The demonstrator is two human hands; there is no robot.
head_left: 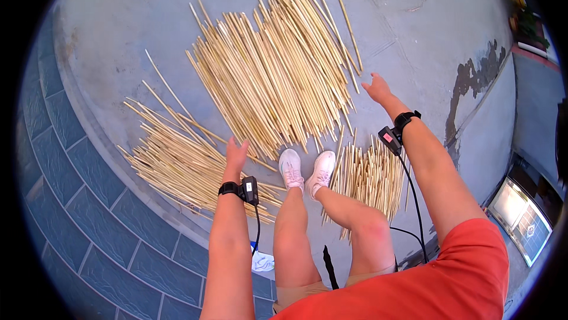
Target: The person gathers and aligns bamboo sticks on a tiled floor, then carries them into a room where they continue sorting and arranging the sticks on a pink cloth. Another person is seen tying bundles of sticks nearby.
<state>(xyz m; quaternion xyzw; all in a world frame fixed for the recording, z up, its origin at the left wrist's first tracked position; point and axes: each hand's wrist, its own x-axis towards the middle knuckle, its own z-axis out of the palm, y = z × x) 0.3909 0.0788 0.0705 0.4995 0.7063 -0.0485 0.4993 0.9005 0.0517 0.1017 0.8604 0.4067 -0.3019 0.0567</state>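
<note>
A broad spread of long, pale tan sticks (pixel 266 77) lies on the grey floor beyond my feet, roughly side by side. My left hand (pixel 236 155) hovers between that spread and a looser pile of sticks (pixel 177 163) at the left. Its fingers are parted and nothing shows in them. Out to the right, my right hand (pixel 377 88) reaches past the right edge of the big spread, close to the end of a single stick (pixel 346 18). It looks open, with fingertips apart and no stick in it. A third bundle of sticks (pixel 376 178) lies right of my feet.
My pink-white shoes (pixel 290 169) stand between the piles. Dark blue-grey tiles (pixel 112 225) curve along the left. A white-and-blue item (pixel 262 262) lies beside my left leg. Cables (pixel 420 219) hang from my wrist devices. A framed panel (pixel 520 219) stands at far right.
</note>
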